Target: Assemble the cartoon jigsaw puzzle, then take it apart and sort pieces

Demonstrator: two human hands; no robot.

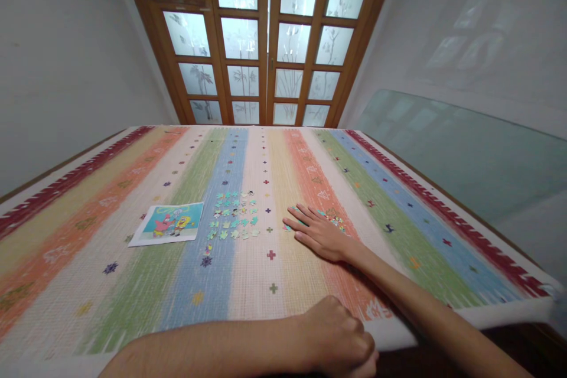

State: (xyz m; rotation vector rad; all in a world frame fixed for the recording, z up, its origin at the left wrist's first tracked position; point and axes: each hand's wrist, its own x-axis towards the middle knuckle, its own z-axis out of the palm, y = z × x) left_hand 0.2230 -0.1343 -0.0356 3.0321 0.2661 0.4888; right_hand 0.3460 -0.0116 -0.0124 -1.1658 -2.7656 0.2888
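A glossy cartoon picture card (168, 223) lies at left on the woven striped cloth (88, 260). Right of it, loose knobbly puzzle pieces (233, 217). The left hand (341, 336) (fist curled, holding nothing visible) rests near; the right hand (316, 230) lies flat, fingers spread over further pieces (335, 220).
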